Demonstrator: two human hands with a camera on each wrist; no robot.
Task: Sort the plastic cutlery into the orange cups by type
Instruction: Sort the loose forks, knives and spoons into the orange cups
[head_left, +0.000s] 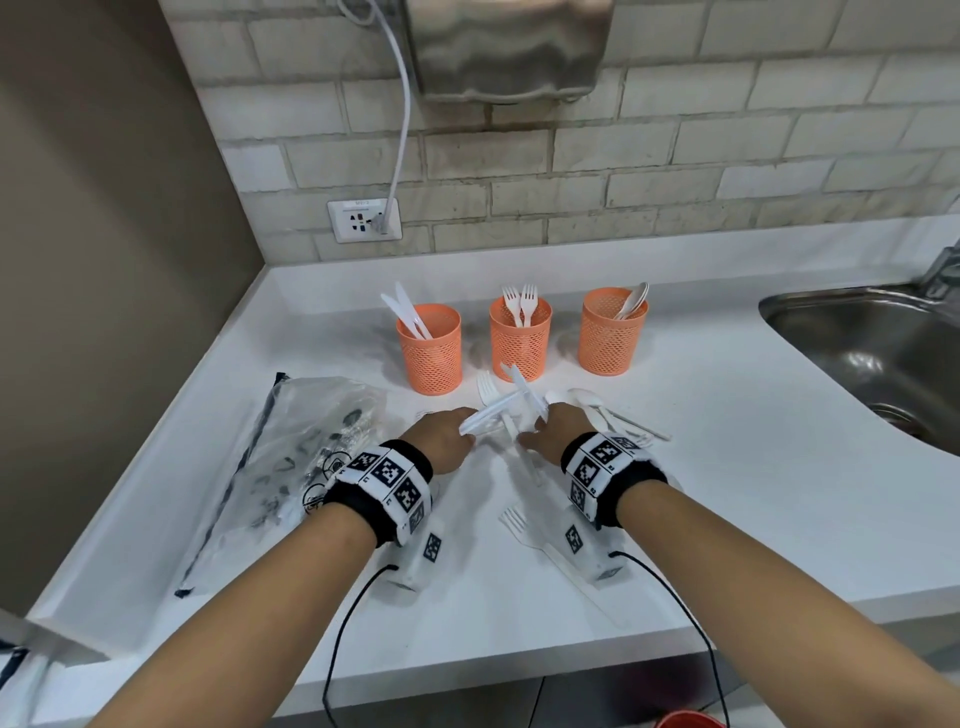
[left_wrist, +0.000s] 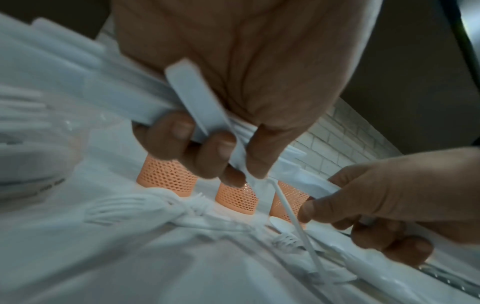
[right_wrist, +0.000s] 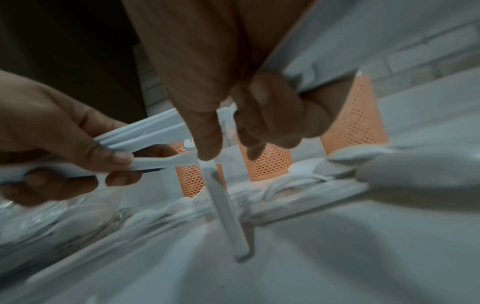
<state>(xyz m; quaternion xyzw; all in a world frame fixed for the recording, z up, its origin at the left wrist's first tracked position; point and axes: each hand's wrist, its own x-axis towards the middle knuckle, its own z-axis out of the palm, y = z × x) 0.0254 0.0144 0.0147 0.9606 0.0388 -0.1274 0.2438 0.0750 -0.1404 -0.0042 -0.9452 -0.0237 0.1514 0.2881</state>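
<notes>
Three orange mesh cups stand in a row: the left cup (head_left: 430, 353) holds knives, the middle cup (head_left: 520, 343) forks, the right cup (head_left: 612, 338) spoons. Just in front of them my left hand (head_left: 465, 431) grips a bundle of white cutlery (head_left: 491, 411), which look like knives; the grip shows close up in the left wrist view (left_wrist: 221, 148). My right hand (head_left: 535, 428) meets it and pinches a white piece (right_wrist: 226, 205) that hangs down to the counter, with another white piece (head_left: 527, 389) sticking up from it. Which type these are is unclear.
Loose spoons (head_left: 597, 410) lie right of the hands, one fork (head_left: 485, 387) behind them and one fork (head_left: 514, 519) nearer me. A clear plastic bag (head_left: 291, 457) lies at the left. A steel sink (head_left: 872, 353) is at the right, the brick wall behind.
</notes>
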